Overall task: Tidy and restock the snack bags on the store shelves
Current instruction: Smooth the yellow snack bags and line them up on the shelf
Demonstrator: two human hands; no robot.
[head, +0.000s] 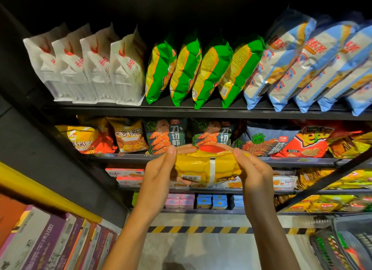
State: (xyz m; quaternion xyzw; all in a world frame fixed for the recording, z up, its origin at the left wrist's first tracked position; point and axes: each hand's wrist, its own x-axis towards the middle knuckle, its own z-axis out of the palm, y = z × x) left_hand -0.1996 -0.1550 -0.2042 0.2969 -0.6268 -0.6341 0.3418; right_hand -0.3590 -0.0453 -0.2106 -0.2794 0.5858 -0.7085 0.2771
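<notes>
Since I want this yellow snack bag point(207, 167) to face out properly, I've got my left hand point(159, 175) and right hand point(255, 173) each pinching a top corner, back side toward me, just in front of the second shelf point(120, 158).

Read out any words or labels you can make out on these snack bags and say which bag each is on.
"米香锅巴": tan bag, middle shelf.
"刀切虾": dark teal shrimp bag, middle shelf.
"火爆": grey-blue bag, middle shelf.
Too blurred or small: white bags, green bags, blue bags, and the barcode digits on the yellow bag in both hands.
</notes>
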